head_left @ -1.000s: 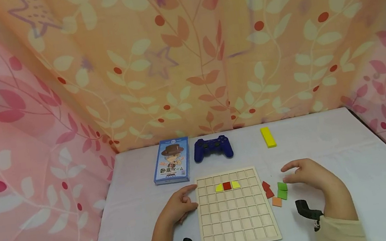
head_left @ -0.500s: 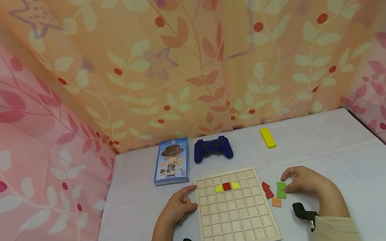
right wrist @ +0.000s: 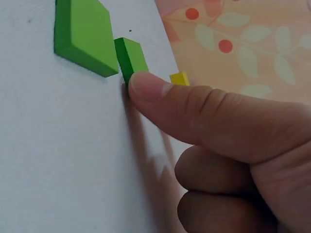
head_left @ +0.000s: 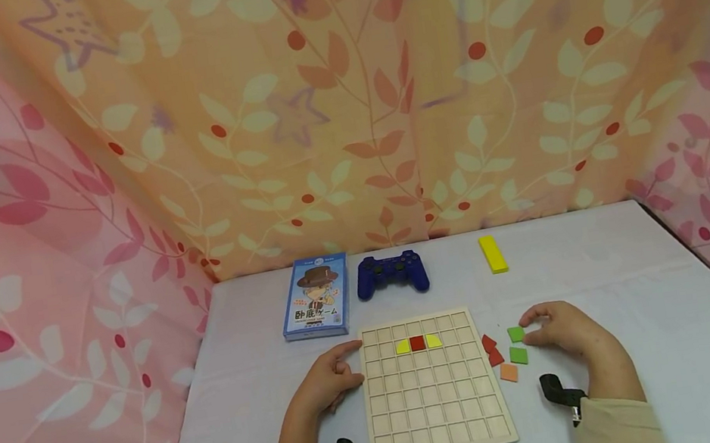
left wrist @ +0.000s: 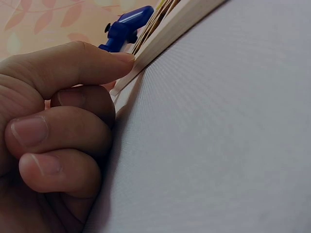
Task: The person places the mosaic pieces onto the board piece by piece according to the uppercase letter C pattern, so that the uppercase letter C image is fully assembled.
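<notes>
My left hand touches the left edge of a pale wooden grid board with the index finger and thumb, its other fingers curled under. The board holds a red square tile between two yellow rounded tiles. To the board's right, my right hand pinches the farther green square tile by its right side. In the right wrist view the thumb presses that tile's edge; the index fingertip is hidden there. A second green tile lies apart and nearer.
Two red tiles and an orange tile lie beside the board's right edge. Behind it stand a blue game box, a dark blue game controller and a yellow block. Patterned curtains enclose the white table.
My right hand has come left to the green tiles, closed finger and thumb on the farther one, and shifted it away from the nearer one. The left hand stays at the board's edge.
</notes>
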`<state>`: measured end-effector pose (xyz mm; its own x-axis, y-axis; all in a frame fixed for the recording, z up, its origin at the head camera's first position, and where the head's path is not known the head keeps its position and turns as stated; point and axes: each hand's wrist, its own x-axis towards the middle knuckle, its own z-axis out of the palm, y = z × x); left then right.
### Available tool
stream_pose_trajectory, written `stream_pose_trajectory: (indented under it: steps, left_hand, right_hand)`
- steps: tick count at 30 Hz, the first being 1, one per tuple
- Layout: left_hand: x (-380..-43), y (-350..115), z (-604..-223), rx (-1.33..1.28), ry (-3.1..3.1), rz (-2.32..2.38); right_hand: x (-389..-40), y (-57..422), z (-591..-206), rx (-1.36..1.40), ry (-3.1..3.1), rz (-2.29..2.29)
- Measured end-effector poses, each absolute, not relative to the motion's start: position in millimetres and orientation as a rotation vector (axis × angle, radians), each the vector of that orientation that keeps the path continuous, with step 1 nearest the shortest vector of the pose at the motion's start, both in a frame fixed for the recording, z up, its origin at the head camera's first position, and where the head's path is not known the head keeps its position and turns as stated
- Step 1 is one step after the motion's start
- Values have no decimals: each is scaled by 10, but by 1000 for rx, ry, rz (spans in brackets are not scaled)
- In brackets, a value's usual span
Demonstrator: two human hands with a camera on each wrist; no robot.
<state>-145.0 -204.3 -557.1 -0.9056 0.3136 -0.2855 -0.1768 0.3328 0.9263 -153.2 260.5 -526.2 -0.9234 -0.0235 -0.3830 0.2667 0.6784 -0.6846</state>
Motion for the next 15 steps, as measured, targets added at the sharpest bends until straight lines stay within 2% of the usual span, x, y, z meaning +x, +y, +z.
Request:
stream_pose_trajectory:
  steps: [15]
  left_hand:
    - [-1446,-2039,-5559,123,2181,1609]
  right_hand:
    - [-1561,2609,-5324,222,2733,-1012]
